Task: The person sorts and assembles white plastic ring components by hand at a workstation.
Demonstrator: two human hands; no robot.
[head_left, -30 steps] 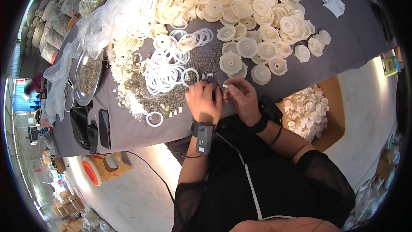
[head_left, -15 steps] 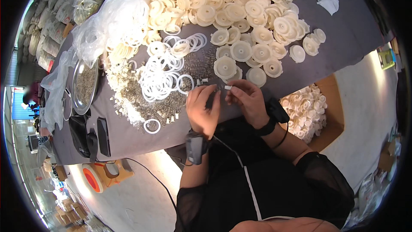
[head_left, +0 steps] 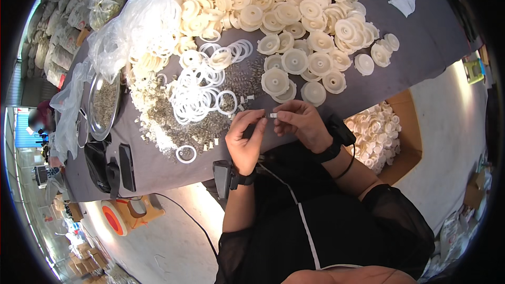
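My right hand (head_left: 305, 126) pinches a small white plastic plug (head_left: 273, 115) between thumb and fingertips, close to the table's front edge. Facing it, my left hand (head_left: 244, 141) is closed in a pinch, its fingertips almost at the plug; whatever they hold is too small to make out. Beyond the hands lies a spread of tiny metal springs (head_left: 244, 79). White rings (head_left: 197, 97) are heaped to the left of these. Several white plugs (head_left: 245, 98) like the held one lie just past my left fingers. Cream round discs with notched rims (head_left: 275, 81) are piled farther back.
Clear plastic bags (head_left: 142, 26) and an oval metal tray (head_left: 103, 106) sit on the left of the grey-covered table (head_left: 158, 176), with a black phone (head_left: 127, 167) near its edge. Below the right edge stands a cardboard box (head_left: 409, 126) of cream parts. A cable hangs at front left.
The white plug in my right hand has moved slightly left and down, toward my left fingertips. My left hand has turned a little and shifted down, its wrist moving left.
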